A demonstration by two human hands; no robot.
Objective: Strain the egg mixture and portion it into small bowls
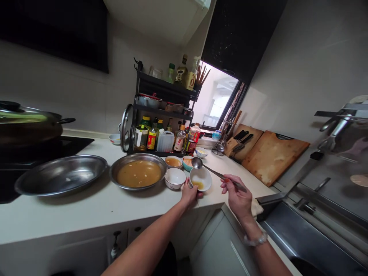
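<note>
My left hand (189,193) grips a small white bowl (205,178) by its near side, tilted toward me, with a little yellowish liquid pooled at the bottom. In my right hand (238,193) is the handle of a metal spoon (197,163), its round head just above the bowl's far rim. Left of the held bowl stands a white bowl (175,180). Behind are a bowl of orange-brown liquid (173,162) and a turquoise bowl with orange contents (188,163). A wide steel dish (115,180) of brownish liquid sits further left.
An oval steel plate (61,174) lies left, near a lidded pan (28,126) on the stove. At the back stands a black rack (165,86) with bottles. Cutting boards (276,153) and a knife block (232,147) lean right, beside the sink (310,237).
</note>
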